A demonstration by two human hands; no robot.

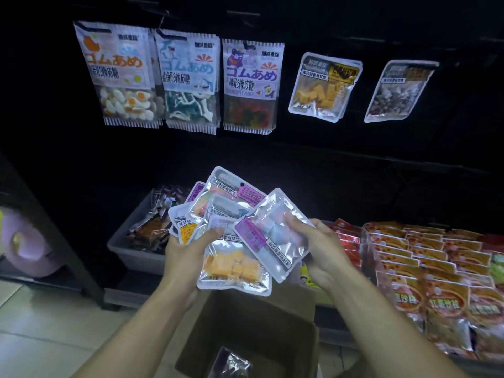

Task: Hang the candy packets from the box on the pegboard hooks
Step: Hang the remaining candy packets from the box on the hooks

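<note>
The left hand (185, 255) clamps a fan of packets (218, 214) above the box (245, 336), while the right hand (321, 252), nearer the free hooks (242, 13) at twelve o'clock, pinches a purple packet (272, 236) slanting toward one o'clock.

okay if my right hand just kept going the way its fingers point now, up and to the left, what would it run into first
Most likely the fan of packets held in your left hand; your right hand already grips the purple-label packet, which overlaps that fan. Depth is hard to judge from one view, so it might pass in front.
</note>
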